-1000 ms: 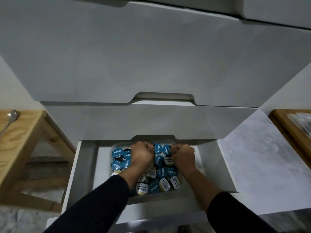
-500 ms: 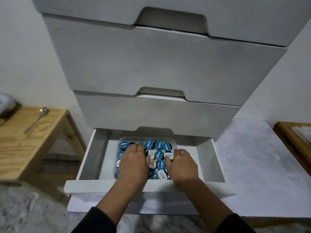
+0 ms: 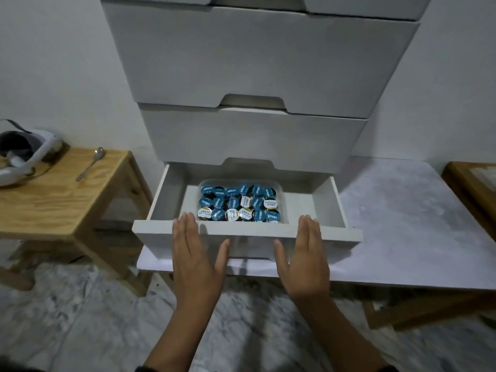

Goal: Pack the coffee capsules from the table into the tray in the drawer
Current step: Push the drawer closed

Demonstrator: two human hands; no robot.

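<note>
The bottom drawer (image 3: 330, 200) of a white chest stands pulled out. Inside it a clear plastic tray (image 3: 282, 189) holds several coffee capsules (image 3: 240, 202) with blue and white lids, lying close together. My left hand (image 3: 196, 253) lies flat with straight fingers against the drawer's front panel, left of the middle. My right hand (image 3: 303, 253) lies flat the same way, right of the middle. Both hands hold nothing, and their fingertips reach the front panel's top edge.
A low wooden table (image 3: 53, 205) on the left carries a spoon (image 3: 90, 163) and a white headset (image 3: 21, 154). A white marbled surface (image 3: 402, 224) runs under and right of the chest. A wooden frame (image 3: 467, 189) shows at far right. Closed drawers (image 3: 252, 140) rise above.
Both hands came out of the tray, where they were on the capsules, and now lie flat on the drawer's front. The view has drawn back and lower.
</note>
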